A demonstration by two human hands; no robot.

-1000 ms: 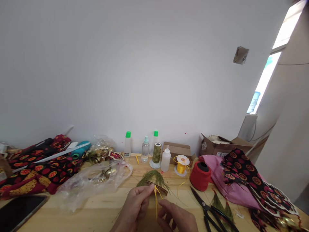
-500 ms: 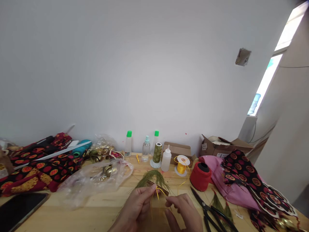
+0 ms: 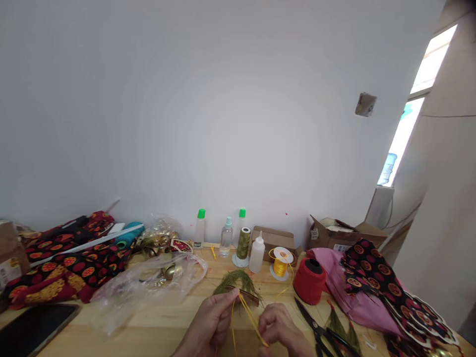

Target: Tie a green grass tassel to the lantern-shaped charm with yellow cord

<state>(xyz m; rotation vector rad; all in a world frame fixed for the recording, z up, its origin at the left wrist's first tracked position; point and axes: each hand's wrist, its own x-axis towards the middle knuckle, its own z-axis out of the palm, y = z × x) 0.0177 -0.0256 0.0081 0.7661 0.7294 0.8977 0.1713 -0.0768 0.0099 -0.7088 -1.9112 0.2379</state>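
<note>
Yellow cord [image 3: 248,312] ran taut between both hands, just left of the red thread cone [image 3: 309,280]. I saw the left hand [image 3: 211,325] pinching the green tassel [image 3: 238,281] where the cord wrapped it, the right hand [image 3: 278,334] closed on the cord's end. Both looked light, limp and slippery to me; gripping at the binding seemed safest.

Green thread bundle [image 3: 236,279], fanned out — yellow cord [image 3: 250,316] stretched diagonally from it.

Glossy yellow cord [image 3: 248,313], matt wooden table [image 3: 156,327]
</note>
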